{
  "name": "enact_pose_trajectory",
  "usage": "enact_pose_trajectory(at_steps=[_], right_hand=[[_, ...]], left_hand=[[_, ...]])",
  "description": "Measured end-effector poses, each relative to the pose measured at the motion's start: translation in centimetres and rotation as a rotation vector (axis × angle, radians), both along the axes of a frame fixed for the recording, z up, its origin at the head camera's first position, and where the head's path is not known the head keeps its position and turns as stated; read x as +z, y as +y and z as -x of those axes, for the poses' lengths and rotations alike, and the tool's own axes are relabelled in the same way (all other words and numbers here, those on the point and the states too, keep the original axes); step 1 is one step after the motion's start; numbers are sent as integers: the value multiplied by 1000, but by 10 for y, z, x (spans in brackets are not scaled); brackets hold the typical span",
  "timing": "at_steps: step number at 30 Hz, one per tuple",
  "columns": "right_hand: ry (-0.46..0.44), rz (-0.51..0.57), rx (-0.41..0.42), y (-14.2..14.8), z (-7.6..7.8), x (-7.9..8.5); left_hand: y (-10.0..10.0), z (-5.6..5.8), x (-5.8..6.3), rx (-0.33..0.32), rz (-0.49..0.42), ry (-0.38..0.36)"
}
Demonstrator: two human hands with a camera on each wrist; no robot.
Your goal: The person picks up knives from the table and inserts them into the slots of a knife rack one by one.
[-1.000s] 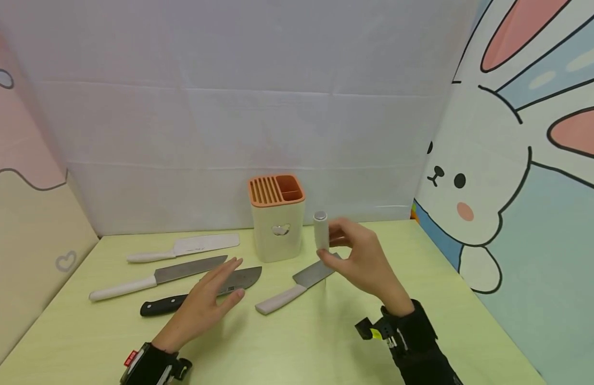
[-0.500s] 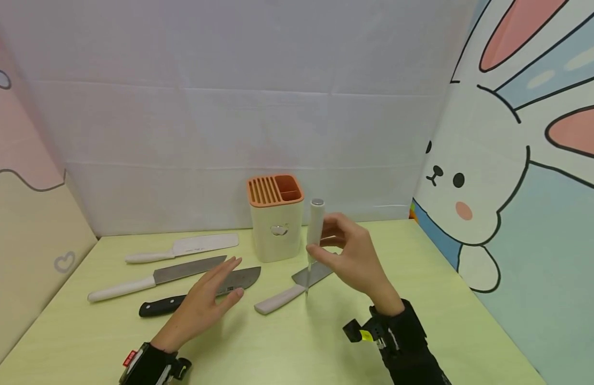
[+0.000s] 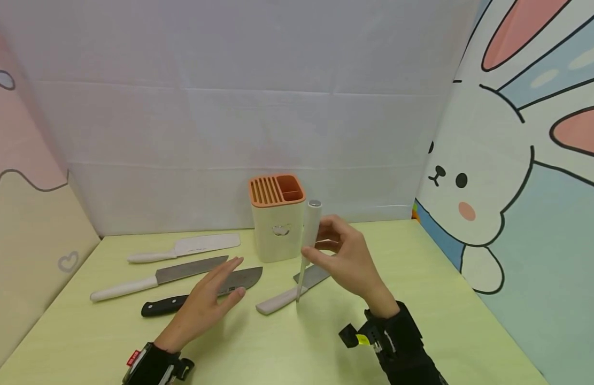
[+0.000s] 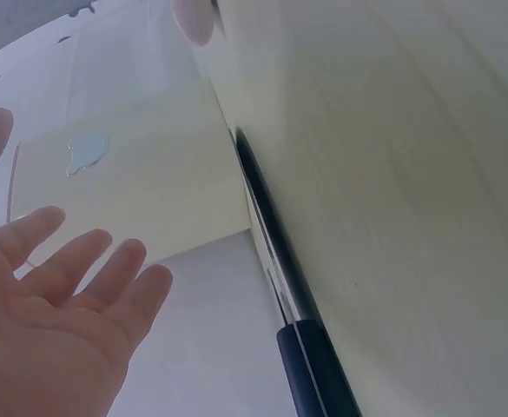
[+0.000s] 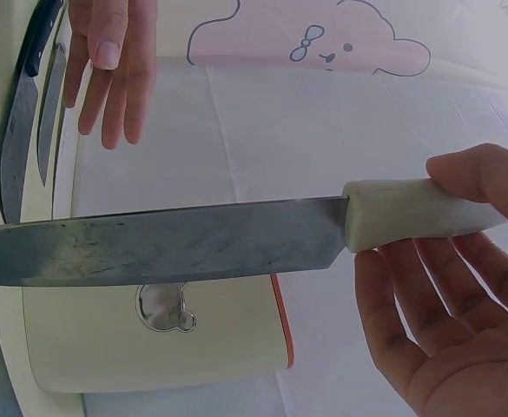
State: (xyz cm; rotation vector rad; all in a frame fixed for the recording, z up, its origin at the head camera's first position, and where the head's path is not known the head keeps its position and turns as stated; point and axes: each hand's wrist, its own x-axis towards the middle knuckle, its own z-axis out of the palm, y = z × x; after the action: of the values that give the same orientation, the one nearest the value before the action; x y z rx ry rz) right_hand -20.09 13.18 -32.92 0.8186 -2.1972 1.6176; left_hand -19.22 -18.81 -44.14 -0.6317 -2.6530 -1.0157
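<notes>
My right hand (image 3: 342, 262) grips a kitchen knife (image 3: 311, 224) by its white handle, thumb on one side and fingers on the other. The handle is up and the narrow blade points down, in front of a small cleaver (image 3: 277, 301) with a pale handle. In the right wrist view the long blade (image 5: 193, 243) shows broadside, overlapping the knife block (image 5: 80, 339). My left hand (image 3: 205, 307) is held with straight fingers over a black-handled knife (image 3: 164, 306), part of which it hides. Nothing is in its fingers.
The cream knife block (image 3: 277, 235) with an orange slotted top (image 3: 265, 191) stands at the back, against the white backdrop. On the left lie a white-handled knife (image 3: 123, 289) and a white-handled cleaver (image 3: 205, 244). A printed cloth wall (image 3: 542, 240) borders the table on the right.
My right hand has moved left with the knife, and the blade has tilted so that it shows more of its length. My left hand has stayed in place.
</notes>
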Motion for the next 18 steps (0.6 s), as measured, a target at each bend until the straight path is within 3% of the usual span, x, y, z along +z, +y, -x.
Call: enact_pose_trajectory(at_steps=[5,10,18], right_hand=[[-9,6,5,0,-1,0],[-13,8,8,0,-1,1],[-12,5,23,-2,-2,0]], left_hand=[[5,2,2,-20,-86,-10],[14,9,10,-89,-224,-18],[34,20,45,-148,-337,-6]])
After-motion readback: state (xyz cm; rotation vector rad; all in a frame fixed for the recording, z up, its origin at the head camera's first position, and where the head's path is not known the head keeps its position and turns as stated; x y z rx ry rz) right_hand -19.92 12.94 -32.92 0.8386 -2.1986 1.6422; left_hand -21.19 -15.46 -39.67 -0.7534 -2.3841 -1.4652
